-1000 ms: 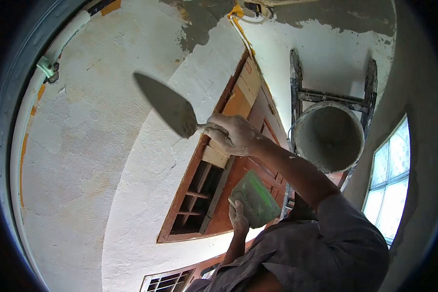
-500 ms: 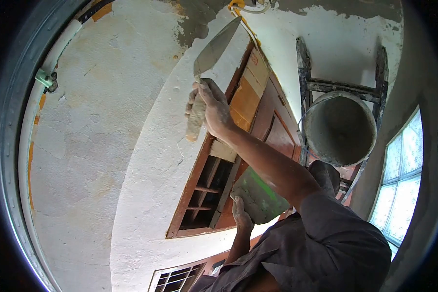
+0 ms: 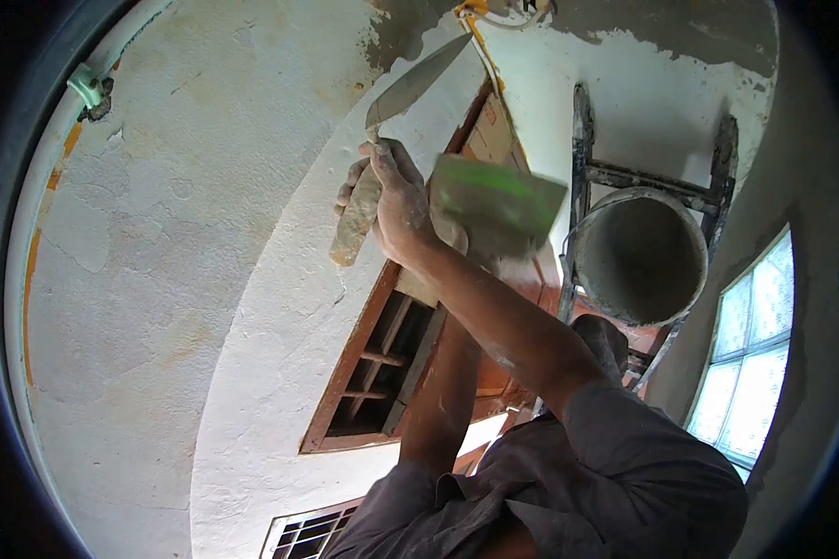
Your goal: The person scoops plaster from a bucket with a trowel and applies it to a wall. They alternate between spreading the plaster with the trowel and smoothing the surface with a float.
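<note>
My right hand (image 3: 391, 196) is closed round the handle of a pointed trowel (image 3: 415, 84), whose blade points up and to the right in front of the wall. Behind my right wrist, my left hand (image 3: 455, 235) is mostly hidden and grips a flat rectangular board (image 3: 499, 200) with a green streak, blurred by motion. Grey plaster residue coats the board. Both forearms cross close together, and the board's left edge is right beside my right hand.
A bucket (image 3: 641, 256) smeared with grey material rests at a splattered ladder (image 3: 583, 130) on the right. Behind my arms are a brown-framed barred opening (image 3: 368, 373) and a wooden door. A bright window (image 3: 750, 345) stands far right, a pipe (image 3: 28, 261) far left.
My left hand and the board have risen from below my right forearm to beside my right hand. The trowel has tilted further right. The view has shifted slightly.
</note>
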Demonstrator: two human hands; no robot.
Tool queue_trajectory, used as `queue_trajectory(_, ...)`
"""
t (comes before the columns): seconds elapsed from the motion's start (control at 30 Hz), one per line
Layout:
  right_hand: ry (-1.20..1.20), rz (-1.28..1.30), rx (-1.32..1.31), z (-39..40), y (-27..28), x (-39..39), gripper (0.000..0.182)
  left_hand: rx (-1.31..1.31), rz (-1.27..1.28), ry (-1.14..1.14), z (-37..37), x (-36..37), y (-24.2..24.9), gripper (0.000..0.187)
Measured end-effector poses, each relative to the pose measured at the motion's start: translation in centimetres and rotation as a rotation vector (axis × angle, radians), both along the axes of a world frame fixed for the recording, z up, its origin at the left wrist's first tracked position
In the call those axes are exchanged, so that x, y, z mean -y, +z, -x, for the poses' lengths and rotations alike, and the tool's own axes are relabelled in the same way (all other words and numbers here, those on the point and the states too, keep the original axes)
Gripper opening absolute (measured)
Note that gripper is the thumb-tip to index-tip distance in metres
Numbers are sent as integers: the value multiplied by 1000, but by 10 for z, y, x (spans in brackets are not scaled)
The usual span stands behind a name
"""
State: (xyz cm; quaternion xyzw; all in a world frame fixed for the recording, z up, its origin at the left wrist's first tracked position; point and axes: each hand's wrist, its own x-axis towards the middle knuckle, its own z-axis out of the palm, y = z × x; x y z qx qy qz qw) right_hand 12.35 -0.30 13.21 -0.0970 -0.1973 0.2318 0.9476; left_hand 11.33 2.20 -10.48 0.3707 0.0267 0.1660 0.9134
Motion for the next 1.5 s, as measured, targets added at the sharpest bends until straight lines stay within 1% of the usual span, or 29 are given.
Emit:
queue_trajectory(0.03,-4,-3,5,1,0,0,26,60,104,-56,-22,3,21,51)
queue_trajectory(0.07,-8,-9,11,2,-1,-2,27,117,124,-51,-28,32,81,53)
queue_trajectory(0.1,-11,-17,18,2,-1,-3,27,174,143,-44,-37,48,116,55)
queue_trajectory(0.2,-33,20,72,-1,3,-7,28,236,71,-116,-73,38,126,57)
queue_trajectory(0.33,-58,27,95,-7,6,-14,29,244,23,-58,-102,44,134,57)
queue_trajectory(0.43,-47,-24,83,-10,10,-14,28,286,-13,-26,-118,49,137,56)
queue_trajectory(0.53,63,-66,14,-11,16,-7,26,319,-7,-30,-126,50,143,58)
queue_trajectory(0.6,113,-71,1,-9,19,-1,28,344,-4,-31,-128,49,149,61)
queue_trajectory(0.73,235,-56,-15,5,22,13,33,331,-35,-8,-131,54,155,60)
queue_trajectory(0.83,364,-83,0,20,15,17,34,333,-41,15,-133,57,157,59)
queue_trajectory(0.87,410,-105,23,29,12,21,32,322,-44,23,-133,57,157,58)
queue_trajectory(0.97,494,-84,53,55,6,43,34,326,-69,19,-129,60,163,60)
queue_trajectory(1.1,396,1,72,58,-5,51,38,366,-58,37,-129,60,163,65)
queue_trajectory(1.2,372,-33,53,39,-4,45,39,333,-82,47,-122,61,166,68)
queue_trajectory(1.37,352,9,18,28,3,48,33,352,-89,23,-117,57,167,67)
queue_trajectory(1.4,326,21,49,30,2,49,33,355,-88,22,-117,58,168,67)
queue_trajectory(1.5,361,4,77,40,-2,54,34,320,-93,49,-117,58,167,66)
